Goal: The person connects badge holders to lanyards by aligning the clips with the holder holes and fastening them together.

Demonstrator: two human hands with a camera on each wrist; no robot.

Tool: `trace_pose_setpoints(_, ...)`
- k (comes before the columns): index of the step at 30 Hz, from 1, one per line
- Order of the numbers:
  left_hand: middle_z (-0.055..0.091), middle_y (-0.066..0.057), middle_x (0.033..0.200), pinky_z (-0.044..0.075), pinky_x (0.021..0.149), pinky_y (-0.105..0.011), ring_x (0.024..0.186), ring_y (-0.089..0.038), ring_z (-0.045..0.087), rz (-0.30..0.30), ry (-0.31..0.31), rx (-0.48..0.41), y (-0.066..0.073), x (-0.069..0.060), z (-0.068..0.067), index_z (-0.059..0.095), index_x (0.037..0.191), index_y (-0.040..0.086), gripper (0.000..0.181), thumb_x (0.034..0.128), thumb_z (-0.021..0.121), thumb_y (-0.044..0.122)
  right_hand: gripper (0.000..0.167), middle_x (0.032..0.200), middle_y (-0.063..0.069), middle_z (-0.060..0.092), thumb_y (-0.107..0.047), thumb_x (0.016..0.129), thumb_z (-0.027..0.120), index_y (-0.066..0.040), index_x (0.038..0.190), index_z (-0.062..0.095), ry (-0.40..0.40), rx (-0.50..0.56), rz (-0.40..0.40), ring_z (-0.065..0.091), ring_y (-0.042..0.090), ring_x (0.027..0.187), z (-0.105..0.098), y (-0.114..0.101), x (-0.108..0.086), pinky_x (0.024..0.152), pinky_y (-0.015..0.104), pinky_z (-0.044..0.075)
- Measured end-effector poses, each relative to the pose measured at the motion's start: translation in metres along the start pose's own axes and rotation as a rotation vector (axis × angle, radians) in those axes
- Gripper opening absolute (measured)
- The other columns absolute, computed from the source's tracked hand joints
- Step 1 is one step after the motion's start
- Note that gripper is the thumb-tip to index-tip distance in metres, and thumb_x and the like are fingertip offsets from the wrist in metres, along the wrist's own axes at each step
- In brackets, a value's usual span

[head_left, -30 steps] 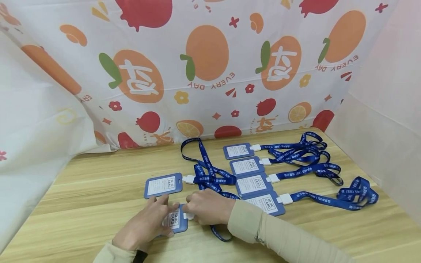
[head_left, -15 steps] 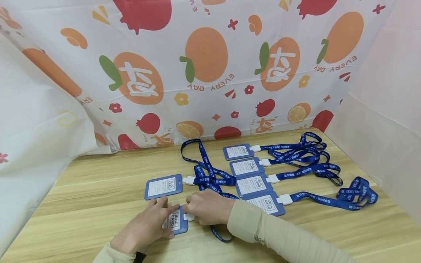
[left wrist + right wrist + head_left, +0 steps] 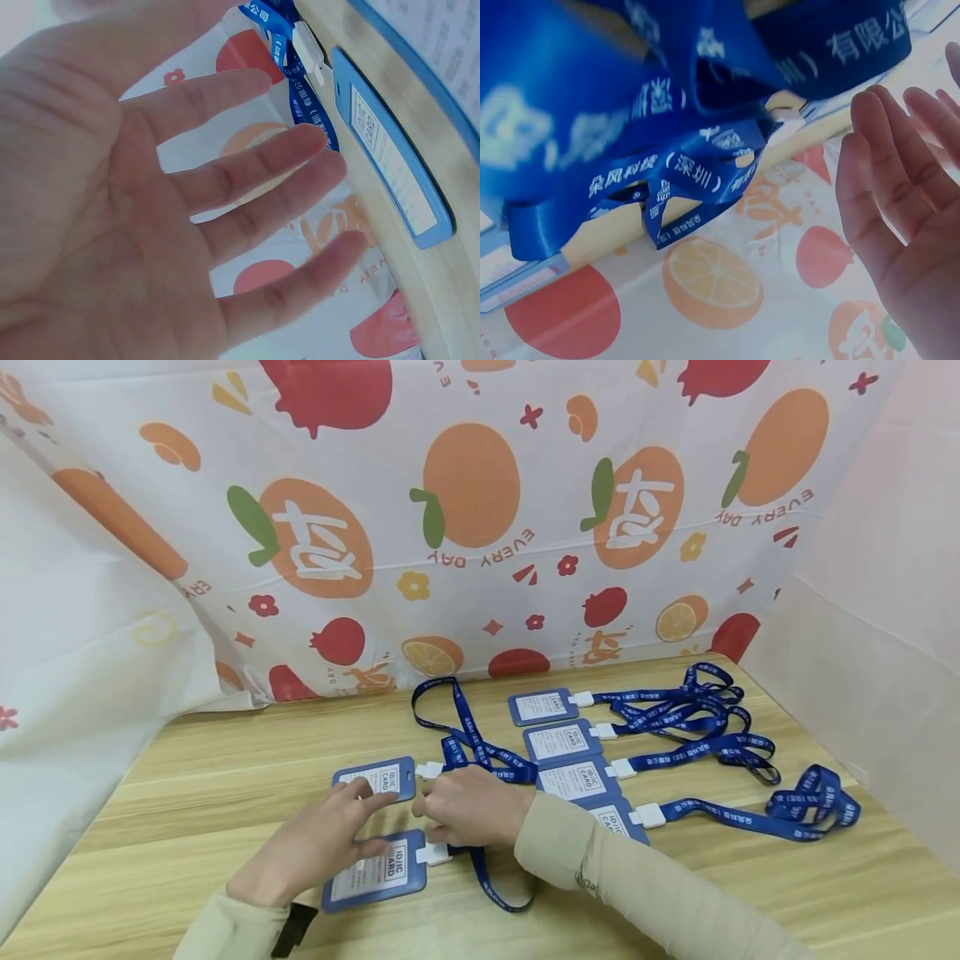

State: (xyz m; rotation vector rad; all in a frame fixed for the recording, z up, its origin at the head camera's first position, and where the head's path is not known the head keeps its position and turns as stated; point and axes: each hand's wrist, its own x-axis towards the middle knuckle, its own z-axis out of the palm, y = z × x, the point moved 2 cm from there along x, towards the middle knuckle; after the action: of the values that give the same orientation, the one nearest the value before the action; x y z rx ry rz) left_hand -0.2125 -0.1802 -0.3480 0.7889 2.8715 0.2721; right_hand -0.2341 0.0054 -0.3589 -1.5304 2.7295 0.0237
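Observation:
My left hand (image 3: 318,835) hovers with spread fingers above the near blue ID badge holder (image 3: 375,877), which lies flat at the left. In the left wrist view its fingers are extended and hold nothing; a badge holder (image 3: 390,157) lies beyond the fingertips. A second badge holder (image 3: 378,774) lies just behind the near one. My right hand (image 3: 476,806) is over the blue lanyards (image 3: 491,885), close to the white clip (image 3: 435,853) of the near badge. The right wrist view shows its fingers (image 3: 874,142) fairly straight and apart from the lanyard loops (image 3: 675,165).
At the right, several badge holders (image 3: 562,741) lie in a column, their lanyards (image 3: 720,743) bunched toward the table's right side. A fruit-print cloth (image 3: 472,593) hangs behind the wooden table (image 3: 187,818). White sheeting (image 3: 885,677) stands on the right.
My left hand has lifted off the near badge holder and moved up and left, uncovering it. The right hand has come away from the clip, shifting slightly upward.

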Motion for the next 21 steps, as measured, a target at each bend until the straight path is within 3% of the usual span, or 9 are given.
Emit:
trace_pose_setpoints(6, 0.062, -0.011, 0.110, 0.060, 0.073, -0.041, 0.086, -0.020, 0.058, 0.031, 0.061, -0.006, -0.003, 0.006, -0.002, 0.073, 0.123, 0.006, 0.047, 0.0843, 0.084, 0.030, 0.032, 0.116, -0.004, 0.072, -0.032, 0.096, 0.072, -0.018, 0.125, 0.073, 0.002, 0.031, 0.039, 0.065, 0.006, 0.092, -0.004, 0.007, 0.005, 0.083, 0.017, 0.051)
trace_pose_setpoints(11, 0.063, -0.013, 0.110, 0.059, 0.079, -0.046, 0.090, -0.023, 0.062, 0.045, 0.070, -0.051, -0.008, 0.012, -0.004, 0.073, 0.120, 0.003, 0.043, 0.0850, 0.084, 0.024, 0.032, 0.122, -0.001, 0.071, -0.029, 0.097, 0.072, -0.017, 0.126, 0.073, 0.008, 0.043, 0.060, 0.067, 0.008, 0.099, -0.005, 0.013, 0.009, 0.088, 0.021, 0.053)
trace_pose_setpoints(21, 0.061, -0.012, 0.110, 0.058, 0.078, -0.050, 0.092, -0.025, 0.061, -0.010, 0.060, -0.073, -0.018, 0.017, -0.006, 0.071, 0.124, 0.002, 0.047, 0.0854, 0.084, 0.025, 0.030, 0.111, -0.002, 0.072, -0.026, 0.096, 0.073, -0.017, 0.124, 0.074, 0.020, 0.024, 0.069, 0.057, 0.005, 0.080, -0.008, 0.017, 0.017, 0.074, 0.015, 0.050)
